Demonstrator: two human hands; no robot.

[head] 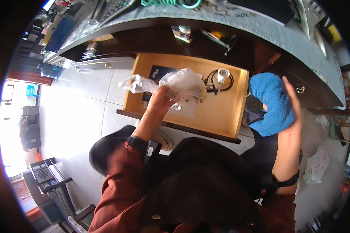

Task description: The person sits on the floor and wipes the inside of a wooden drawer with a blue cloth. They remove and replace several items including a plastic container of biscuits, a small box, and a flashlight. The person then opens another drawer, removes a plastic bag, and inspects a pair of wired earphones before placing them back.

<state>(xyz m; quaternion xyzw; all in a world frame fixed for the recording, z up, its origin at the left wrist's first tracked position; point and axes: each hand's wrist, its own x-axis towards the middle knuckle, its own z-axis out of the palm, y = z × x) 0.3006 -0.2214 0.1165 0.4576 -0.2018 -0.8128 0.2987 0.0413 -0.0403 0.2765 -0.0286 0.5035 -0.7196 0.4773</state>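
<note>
My left hand (160, 100) grips a crumpled clear plastic bag (183, 84) over an open wooden drawer (218, 116); small items seem to be inside the bag, too unclear to name. To the right of the drawer, my right hand (294, 113) holds a folded blue fleecy cloth (275, 102) with a dark patch at its lower left. In the drawer lie a coiled black cable (230, 83), a white lamp-socket-like fitting (223, 75), a dark blue booklet (156, 72) and a sheet of paper (189, 112), partly hidden by the bag.
Above the drawer runs a desk (250, 32) under a patterned cloth, with a keyboard (113, 11) and green coiled item (169, 2) on it. An open shelf below holds small things. A white plastic bag (317, 166) lies on the floor at right. A chair (51, 186) stands lower left.
</note>
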